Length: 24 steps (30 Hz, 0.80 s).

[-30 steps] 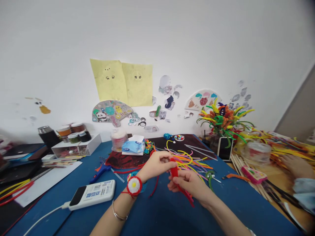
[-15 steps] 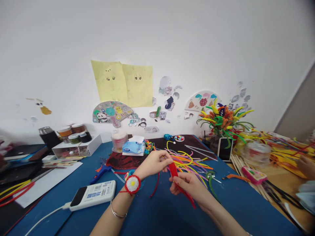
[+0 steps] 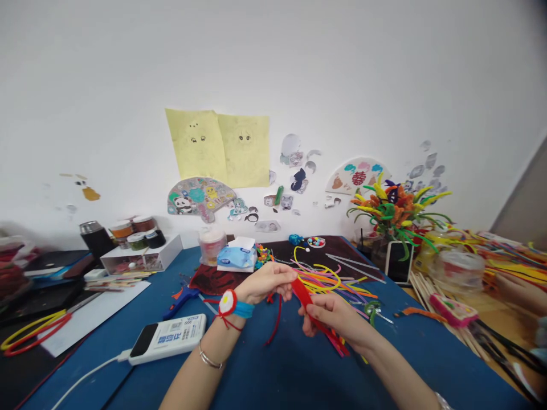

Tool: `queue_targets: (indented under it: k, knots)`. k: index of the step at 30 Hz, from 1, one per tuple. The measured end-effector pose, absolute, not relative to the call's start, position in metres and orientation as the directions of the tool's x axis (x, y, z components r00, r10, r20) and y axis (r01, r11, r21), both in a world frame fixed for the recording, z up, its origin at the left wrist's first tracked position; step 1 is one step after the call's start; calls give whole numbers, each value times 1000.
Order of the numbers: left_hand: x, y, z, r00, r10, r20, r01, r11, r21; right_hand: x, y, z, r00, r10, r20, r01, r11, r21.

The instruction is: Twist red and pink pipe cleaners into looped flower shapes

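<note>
Both hands hold a flat red strip that looks like red pipe cleaners (image 3: 301,292) laid side by side. My left hand (image 3: 273,282) pinches its upper end between thumb and fingers. Lower down, my right hand (image 3: 327,313) grips the strip, its thumb on top. The lower end slants out below the right palm, with a few pink and yellow tips beside it. One loose red pipe cleaner (image 3: 276,324) hangs or lies below my left hand; I cannot tell which. Behind the hands lies a heap of coloured pipe cleaners (image 3: 327,279).
A blue glue gun (image 3: 179,300) and a white power bank (image 3: 168,339) lie left. Behind are a tissue pack (image 3: 236,257) and a bead dish (image 3: 316,242). At right stand a phone (image 3: 399,262) and pipe-cleaner flowers (image 3: 395,208). Another person's hand (image 3: 510,287) shows far right.
My left wrist has turned, so the flower bracelet faces more sideways and its blue band shows. Pink and yellow tips now show by the strip's lower end. The view has shifted slightly.
</note>
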<state>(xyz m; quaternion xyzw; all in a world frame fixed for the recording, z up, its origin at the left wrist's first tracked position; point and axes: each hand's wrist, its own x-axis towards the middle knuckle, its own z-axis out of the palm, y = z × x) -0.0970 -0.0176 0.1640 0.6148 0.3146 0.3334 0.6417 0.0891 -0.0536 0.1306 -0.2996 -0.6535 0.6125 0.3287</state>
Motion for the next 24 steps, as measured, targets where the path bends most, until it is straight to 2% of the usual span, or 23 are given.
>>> queue_targets:
  k: [2,4,7,9,11,13,14,16,18,21,24]
  knots:
    - [-98,-15,162,581,813,35,-114,39,993,90,-45,142,-616,773,149,70,242,-968]
    - [-98,-12,161,572,818,65,-175,44,984,90,-34,152,-606,755,250,172,431,-886]
    - [-99,-9,162,472,866,163,-165,-94,982,93,-19,166,-575,738,354,308,596,-742]
    - [-102,-9,166,404,879,253,-17,-269,963,96,-8,173,-578,728,368,385,642,-663]
    - [-107,-12,172,391,856,337,252,-453,855,98,1,179,-606,709,361,458,682,-570]
    - [-111,-16,176,397,819,414,544,-574,612,97,9,183,-644,675,361,511,730,-453]
    - [-111,-17,176,390,803,450,667,-584,464,96,13,183,-649,660,378,538,749,-385]
    - [-108,-16,172,348,790,505,836,-506,214,88,17,180,-611,656,444,620,745,-247]
    - [-101,-13,164,275,795,541,923,-376,83,77,20,171,-521,668,531,723,676,-141]
    - [-86,-4,148,171,792,586,976,-218,9,58,24,151,-386,653,651,827,558,-69]
    - [-78,0,138,113,771,627,992,-127,-22,47,30,132,-291,611,736,837,536,-114]
